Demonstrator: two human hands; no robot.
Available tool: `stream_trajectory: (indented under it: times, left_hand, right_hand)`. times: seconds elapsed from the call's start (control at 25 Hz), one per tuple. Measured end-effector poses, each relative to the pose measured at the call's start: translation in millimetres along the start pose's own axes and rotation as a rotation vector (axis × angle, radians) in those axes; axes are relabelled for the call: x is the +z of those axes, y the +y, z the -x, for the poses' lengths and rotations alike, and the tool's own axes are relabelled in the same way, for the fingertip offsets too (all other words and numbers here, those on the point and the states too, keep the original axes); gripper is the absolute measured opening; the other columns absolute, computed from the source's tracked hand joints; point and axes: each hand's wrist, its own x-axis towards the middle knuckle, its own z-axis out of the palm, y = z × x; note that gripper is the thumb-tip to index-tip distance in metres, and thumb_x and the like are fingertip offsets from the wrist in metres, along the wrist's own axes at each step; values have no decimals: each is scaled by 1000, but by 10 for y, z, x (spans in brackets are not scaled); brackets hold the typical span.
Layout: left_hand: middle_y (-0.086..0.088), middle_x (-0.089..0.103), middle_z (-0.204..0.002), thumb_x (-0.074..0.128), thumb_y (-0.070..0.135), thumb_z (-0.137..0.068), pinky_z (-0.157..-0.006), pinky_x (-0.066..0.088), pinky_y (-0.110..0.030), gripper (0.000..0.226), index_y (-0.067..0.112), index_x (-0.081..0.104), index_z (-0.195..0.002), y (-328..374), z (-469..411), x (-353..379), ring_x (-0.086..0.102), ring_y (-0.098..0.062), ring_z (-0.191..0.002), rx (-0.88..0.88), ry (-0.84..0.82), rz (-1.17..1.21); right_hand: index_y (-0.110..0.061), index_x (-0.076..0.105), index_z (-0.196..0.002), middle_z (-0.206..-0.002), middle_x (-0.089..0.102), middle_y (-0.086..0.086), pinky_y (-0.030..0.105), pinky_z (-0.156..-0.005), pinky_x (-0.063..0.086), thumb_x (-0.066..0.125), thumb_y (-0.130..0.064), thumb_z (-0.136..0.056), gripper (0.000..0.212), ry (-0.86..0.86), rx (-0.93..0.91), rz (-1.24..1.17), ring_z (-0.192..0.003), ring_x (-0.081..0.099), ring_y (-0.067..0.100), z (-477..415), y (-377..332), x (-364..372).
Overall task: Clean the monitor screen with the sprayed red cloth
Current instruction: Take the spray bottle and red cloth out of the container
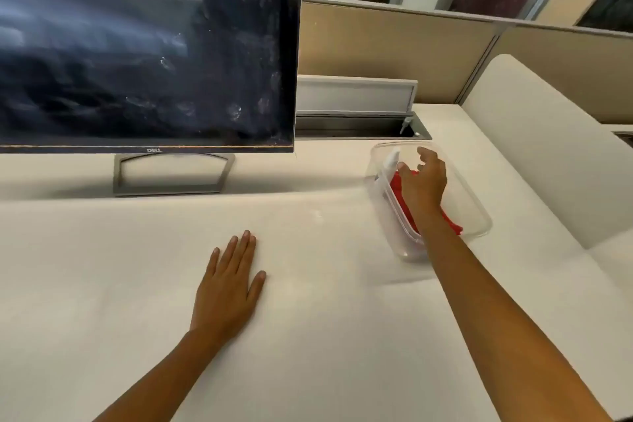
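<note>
A dark monitor point(144, 44) with white smudges across its screen stands on a silver stand at the back left of the white desk. To its right sits a clear plastic container point(476, 216) that holds the red cloth point(400, 199) and a white object, perhaps a spray bottle point(388, 164). My right hand point(423, 185) reaches into the container, fingers spread just above the cloth; whether it touches the cloth is unclear. My left hand point(229, 288) lies flat on the desk, palm down, holding nothing.
A grey cable hatch point(356, 103) stands open behind the container. Beige partition panels point(394, 48) run along the back. The white desk point(102, 284) continues into a side wing at the right.
</note>
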Motion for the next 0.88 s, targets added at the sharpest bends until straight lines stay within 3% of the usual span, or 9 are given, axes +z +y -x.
stream_trajectory:
  times: [0.16,0.44,0.68,0.88]
  left_hand:
    - [9,3,-160,4,55,-91,-122,3,-34,69,22,2,-152,-16,3,0,0,-9,-148,2,47,-24]
    - [11,0,-160,3,56,-92,-122,0,-31,67,25,-1,-151,-17,0,-5,-4,-6,-148,-6,36,-30]
    - [11,-2,-160,3,56,-91,-122,0,-31,68,25,-2,-151,-6,3,-16,-5,-7,-148,-8,38,-22]
    - [12,-2,-160,2,55,-92,-121,-1,-32,67,25,-3,-152,-13,4,-10,-5,-7,-148,-8,40,-31]
  right_hand:
    - [-16,49,-139,-146,50,9,42,-114,40,60,-25,-97,45,-235,24,103,-131,51,29,-225,12,52]
    - [-4,52,-133,-136,59,15,38,-106,43,61,-23,-97,42,-350,-65,248,-123,57,33,-303,85,160]
    - [-5,58,-129,-132,62,15,41,-106,46,62,-21,-95,38,-125,-18,143,-117,61,33,-269,86,115]
    - [-5,61,-127,-126,66,13,32,-99,49,62,-18,-95,34,117,-216,80,-110,65,27,0,-184,16]
